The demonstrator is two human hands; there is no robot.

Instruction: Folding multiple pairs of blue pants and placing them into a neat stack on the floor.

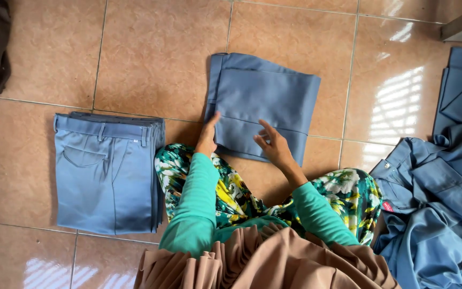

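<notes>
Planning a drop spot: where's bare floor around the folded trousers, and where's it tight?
Bare tile lies between the folded pair under both hands and the stack of folded trousers, and along the top. Another free patch separates the folded pair from the loose blue heap. It is crowded at the right edge and by the knees.

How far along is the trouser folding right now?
Done: a neat stack of folded trousers lies on the tiled floor. In hand: one folded pair lies in front, with the left hand on its near-left edge and the right hand over its near edge. Left: an unfolded heap of blue clothes lies at the right.
</notes>
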